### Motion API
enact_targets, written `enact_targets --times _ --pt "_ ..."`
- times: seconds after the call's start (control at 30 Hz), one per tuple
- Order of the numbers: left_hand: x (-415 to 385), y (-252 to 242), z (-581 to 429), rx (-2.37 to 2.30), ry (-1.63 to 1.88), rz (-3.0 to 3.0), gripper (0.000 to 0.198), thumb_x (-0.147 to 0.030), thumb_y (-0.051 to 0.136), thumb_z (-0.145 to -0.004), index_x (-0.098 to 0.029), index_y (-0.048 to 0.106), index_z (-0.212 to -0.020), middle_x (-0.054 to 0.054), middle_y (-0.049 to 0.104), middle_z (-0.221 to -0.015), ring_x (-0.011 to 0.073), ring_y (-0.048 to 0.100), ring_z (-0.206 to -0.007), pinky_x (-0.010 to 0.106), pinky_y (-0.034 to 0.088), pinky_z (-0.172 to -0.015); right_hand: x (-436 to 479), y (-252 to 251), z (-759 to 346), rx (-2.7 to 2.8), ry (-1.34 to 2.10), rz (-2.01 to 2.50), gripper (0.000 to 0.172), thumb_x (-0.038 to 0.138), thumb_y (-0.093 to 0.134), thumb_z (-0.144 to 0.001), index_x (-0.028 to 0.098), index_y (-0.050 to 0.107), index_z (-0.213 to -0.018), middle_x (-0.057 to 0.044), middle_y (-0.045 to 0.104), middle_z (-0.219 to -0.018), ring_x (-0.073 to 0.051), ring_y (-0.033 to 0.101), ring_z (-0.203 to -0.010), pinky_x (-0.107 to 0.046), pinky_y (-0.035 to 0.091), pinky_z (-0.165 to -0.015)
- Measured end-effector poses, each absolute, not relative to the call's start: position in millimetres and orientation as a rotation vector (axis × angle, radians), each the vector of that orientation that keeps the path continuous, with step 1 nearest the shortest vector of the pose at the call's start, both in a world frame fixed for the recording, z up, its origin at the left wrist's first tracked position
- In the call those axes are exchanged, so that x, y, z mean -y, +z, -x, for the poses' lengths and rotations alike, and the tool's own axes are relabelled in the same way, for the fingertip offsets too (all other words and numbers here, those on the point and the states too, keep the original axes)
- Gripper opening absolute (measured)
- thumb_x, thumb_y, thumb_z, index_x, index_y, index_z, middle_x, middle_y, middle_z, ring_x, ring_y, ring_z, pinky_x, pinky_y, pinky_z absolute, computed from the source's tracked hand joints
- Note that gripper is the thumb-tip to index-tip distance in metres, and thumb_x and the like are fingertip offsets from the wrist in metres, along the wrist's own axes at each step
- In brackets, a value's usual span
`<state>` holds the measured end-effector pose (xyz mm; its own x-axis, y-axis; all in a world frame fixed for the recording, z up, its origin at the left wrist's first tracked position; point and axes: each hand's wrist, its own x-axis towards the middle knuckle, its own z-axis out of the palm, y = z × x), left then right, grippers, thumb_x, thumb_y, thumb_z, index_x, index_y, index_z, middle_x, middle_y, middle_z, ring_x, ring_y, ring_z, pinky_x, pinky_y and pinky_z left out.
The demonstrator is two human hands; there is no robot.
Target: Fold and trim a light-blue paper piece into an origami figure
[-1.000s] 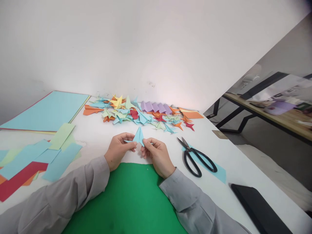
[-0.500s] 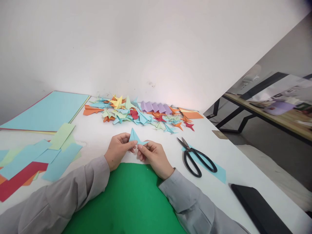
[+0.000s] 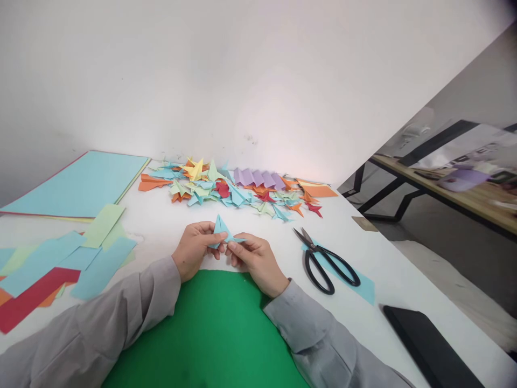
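A small piece of folded light blue paper (image 3: 220,226) with pointed ends is held between both hands, above the near part of the table. My left hand (image 3: 195,249) pinches its left side between thumb and fingers, with one point rising above the thumb. At the lower right part, my right hand (image 3: 256,258) is closed on the paper, and another point sticks out over its fingers. The fingertips of both hands nearly meet and hide the paper's lower edge. Behind the hands lies a pile of folded paper shapes (image 3: 238,196) in many colours.
Black-handled scissors (image 3: 319,258) rest on a light blue paper strip (image 3: 365,288) to the right, with a black flat object (image 3: 424,345) nearer. Cut coloured pieces (image 3: 100,275) lie at left, before large paper sheets (image 3: 81,183). A green surface (image 3: 205,334) is below my arms.
The folded paper has tilted slightly in my fingers, its upright point a little lower. Both hands keep their hold in nearly the same place.
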<state>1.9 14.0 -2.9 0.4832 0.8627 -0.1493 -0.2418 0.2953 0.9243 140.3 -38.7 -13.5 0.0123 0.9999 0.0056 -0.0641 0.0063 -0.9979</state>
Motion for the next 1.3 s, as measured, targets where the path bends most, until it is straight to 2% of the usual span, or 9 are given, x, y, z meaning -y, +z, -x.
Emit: enact_targets --times 0.2,0.5,0.63,1.1,1.3 --pt "-11.9 -2.7 -3.7 -0.751 0.872 -1.009 0.025 -0.033 0.072 -0.066 -0.012 0.058 -0.062 0.002 0.059 -0.053 0.0108 0.053 -0.05 0.023 0.043 -0.047 36.8 -18.3 -141.6 1.096 1.203 1.186 0.035 0.047 0.063 -0.076 0.016 0.06 -0.06 0.001 0.057 -0.048 -0.008 0.048 -0.042 -0.02 0.037 -0.044" --pt "-11.6 0.1 -3.8 -0.721 0.901 -0.955 0.035 -0.045 0.061 -0.076 -0.012 0.06 -0.064 0.004 0.059 -0.061 0.0135 0.055 -0.058 0.023 0.044 -0.046 34.1 -19.0 -141.9 1.006 1.135 1.148 0.029 0.042 0.068 -0.073 0.017 0.058 -0.064 0.002 0.06 -0.052 -0.009 0.05 -0.042 -0.021 0.04 -0.043" --pt "-11.4 0.6 -3.8 -0.722 0.9 -0.947 0.038 -0.049 0.06 -0.075 -0.012 0.06 -0.065 0.005 0.059 -0.061 0.0138 0.055 -0.058 0.023 0.044 -0.046 33.9 -19.3 -142.2 1.006 1.131 1.148 0.027 0.04 0.068 -0.073 0.016 0.059 -0.063 0.002 0.059 -0.049 -0.008 0.05 -0.042 -0.02 0.039 -0.043" --pt "-11.9 -0.4 -3.5 -0.715 0.879 -0.967 0.036 -0.046 0.06 -0.076 -0.012 0.059 -0.063 0.004 0.058 -0.06 0.0131 0.054 -0.058 0.024 0.044 -0.051 34.4 -18.1 -142.0 0.998 1.132 1.161 0.029 0.04 0.068 -0.073 0.016 0.059 -0.061 0.002 0.058 -0.049 -0.008 0.05 -0.042 -0.02 0.04 -0.043" --pt "-12.2 -0.3 -3.4 -0.725 0.854 -0.967 0.034 -0.046 0.062 -0.075 -0.013 0.059 -0.064 0.004 0.059 -0.061 0.0128 0.054 -0.058 0.023 0.043 -0.05 32.7 -20.2 -142.8 0.954 1.14 1.174 0.035 0.046 0.063 -0.076 0.016 0.059 -0.06 0.001 0.058 -0.047 -0.009 0.049 -0.04 -0.02 0.038 -0.042"
